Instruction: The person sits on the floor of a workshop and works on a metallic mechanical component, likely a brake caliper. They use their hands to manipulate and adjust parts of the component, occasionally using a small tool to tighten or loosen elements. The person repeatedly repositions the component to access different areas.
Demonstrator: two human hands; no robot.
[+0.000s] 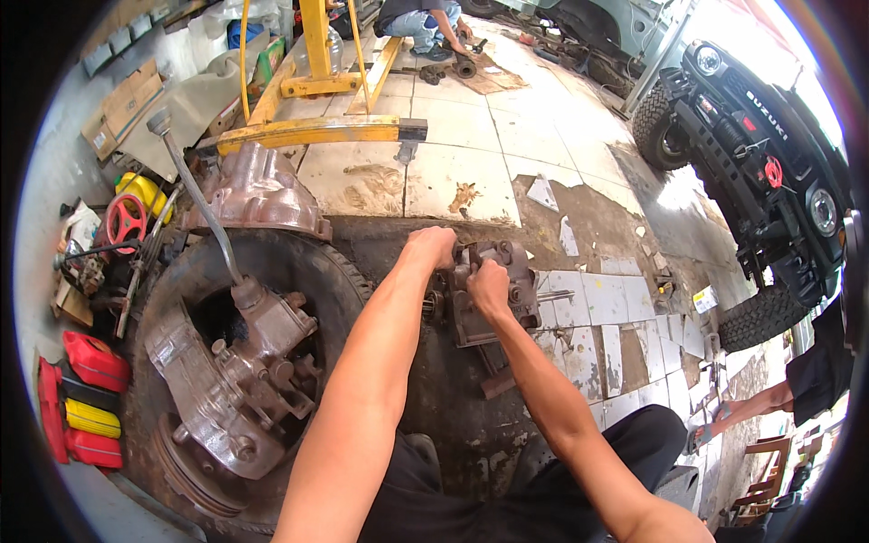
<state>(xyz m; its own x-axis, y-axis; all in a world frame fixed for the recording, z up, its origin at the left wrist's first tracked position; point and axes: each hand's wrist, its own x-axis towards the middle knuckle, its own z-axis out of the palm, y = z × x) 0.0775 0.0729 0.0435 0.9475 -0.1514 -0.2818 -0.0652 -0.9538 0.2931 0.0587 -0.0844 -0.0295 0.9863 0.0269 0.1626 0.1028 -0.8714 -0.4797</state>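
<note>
A grimy metal housing (514,271) with a shaft sticking out to the right sits in front of me at the center. My left hand (433,246) is curled at its upper left side, fingers closed, with whatever they grip hidden. My right hand (489,285) is closed against the housing's top, just lower and to the right of the left one; what is inside its fingers is hidden. To the left, a large gearbox (217,389) with a long bent lever (208,213) lies on a tire (344,285). Behind them rests another metal casing (249,195).
A yellow steel stand (308,131) is at the back. A person (421,27) crouches over parts there. A dark off-road vehicle (769,181) fills the right side, with another person's leg (751,403) below it. Red cans (95,362) line the left wall; broken tiles (606,299) lie rightward.
</note>
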